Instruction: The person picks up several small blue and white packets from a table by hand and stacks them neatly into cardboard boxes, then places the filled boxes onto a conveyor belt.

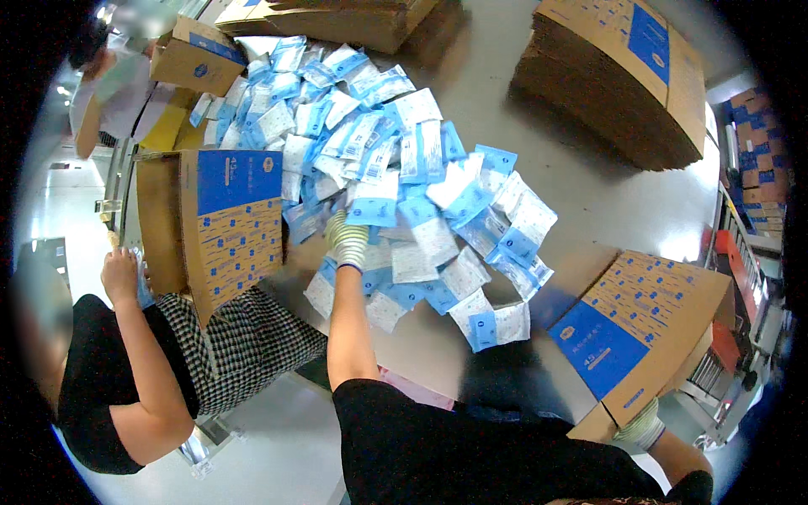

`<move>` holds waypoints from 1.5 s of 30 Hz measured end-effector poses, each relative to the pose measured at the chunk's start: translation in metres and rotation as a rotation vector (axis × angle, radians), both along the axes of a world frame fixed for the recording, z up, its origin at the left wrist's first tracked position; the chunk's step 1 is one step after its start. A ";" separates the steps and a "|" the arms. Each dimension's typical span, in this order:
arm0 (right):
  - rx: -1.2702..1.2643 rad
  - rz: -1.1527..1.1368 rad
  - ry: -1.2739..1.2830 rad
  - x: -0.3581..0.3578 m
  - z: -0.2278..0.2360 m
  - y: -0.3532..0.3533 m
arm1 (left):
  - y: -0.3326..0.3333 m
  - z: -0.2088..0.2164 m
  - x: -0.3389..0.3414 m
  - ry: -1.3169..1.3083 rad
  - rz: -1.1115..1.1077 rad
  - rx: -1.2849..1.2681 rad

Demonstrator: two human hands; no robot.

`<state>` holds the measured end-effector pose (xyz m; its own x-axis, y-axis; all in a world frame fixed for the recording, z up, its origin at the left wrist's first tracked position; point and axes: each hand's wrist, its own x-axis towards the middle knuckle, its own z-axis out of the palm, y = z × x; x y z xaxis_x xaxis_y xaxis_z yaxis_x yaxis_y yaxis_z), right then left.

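My left hand (348, 242), in a striped knit glove, reaches into a heap of blue-and-white soft packets (370, 206). Its fingers touch the packets in the heap's middle, but they are blurred and partly covered, so their grip does not show. At the lower right, my right hand (644, 426), in a similar glove, is on the near lower edge of a brown and blue cardboard box (644, 324). The fingers go behind the box's edge, closed on it. That box stands tilted beside the table, its inside turned away from view.
An open cardboard box (240, 227) stands left of the heap, near a co-worker in a checked apron (244, 345). Flattened cartons (614, 84) are stacked at the far right of the metal table (471, 76). Another person (114, 93) works at the far left, beside a smaller box (198, 57).
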<state>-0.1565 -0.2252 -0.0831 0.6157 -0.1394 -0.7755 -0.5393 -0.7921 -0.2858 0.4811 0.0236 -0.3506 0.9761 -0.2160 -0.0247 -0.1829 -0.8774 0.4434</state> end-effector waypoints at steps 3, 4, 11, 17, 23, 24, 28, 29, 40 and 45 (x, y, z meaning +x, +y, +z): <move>0.025 -0.222 0.030 0.000 0.001 0.008 | -0.100 0.037 -0.072 -0.232 -0.194 -0.005; 0.025 -0.223 0.026 -0.003 0.002 0.007 | -0.115 0.044 -0.088 -0.244 -0.201 -0.055; -0.270 0.310 -0.226 0.013 0.015 0.003 | -0.201 0.084 -0.160 0.116 -0.268 -0.243; -0.112 -0.128 -0.371 -0.013 0.008 0.010 | -0.091 0.123 -0.244 -0.110 -0.809 -0.045; 0.133 -0.553 -0.213 -0.022 -0.013 0.012 | -0.043 0.110 -0.382 0.319 -0.902 0.288; 0.248 -0.736 -0.213 -0.011 -0.003 0.010 | -0.060 0.100 -0.381 0.270 -0.880 0.207; -0.077 -0.152 0.008 0.001 0.060 0.013 | -0.146 0.093 -0.340 0.113 -0.925 0.189; -0.274 0.352 0.024 -0.014 0.066 0.015 | -0.164 0.101 -0.334 0.165 -0.859 0.283; -0.252 0.483 -0.361 -0.056 0.020 0.053 | -0.070 0.383 -0.464 -0.088 -1.602 0.010; 0.017 0.460 -0.585 -0.041 -0.009 0.076 | -0.046 0.327 -0.546 -0.039 -1.564 -0.033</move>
